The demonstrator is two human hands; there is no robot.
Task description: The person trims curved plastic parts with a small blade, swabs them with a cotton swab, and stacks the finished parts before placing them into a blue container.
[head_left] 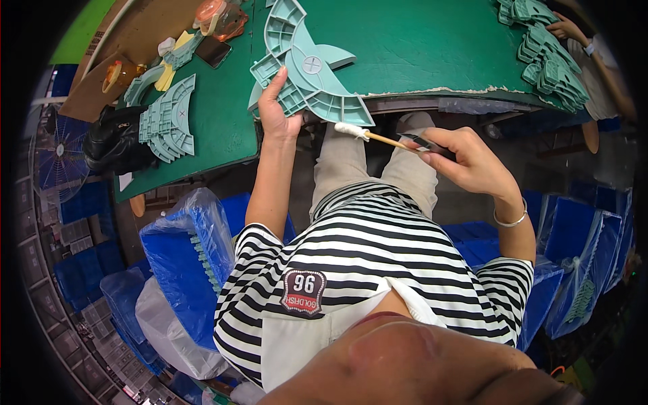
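Left hand (275,108) grasps teal plastic part (305,71) at green surface (405,47) edge, upper centre; right hand (466,158) clenches swab stick (370,135); blue bag-lined crates (182,256) lower left.

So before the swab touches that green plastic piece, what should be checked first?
1. Left hand grips the green fan-shaped part: ok.
2. Right hand holds the swab, white tip toward the part: ok.
3. Tip touching the part: not ok, it sits just below the edge.
4. Part supported on the green table: ok, though its near edge overhangs.
5. Tip clean or wetted: cannot tell.
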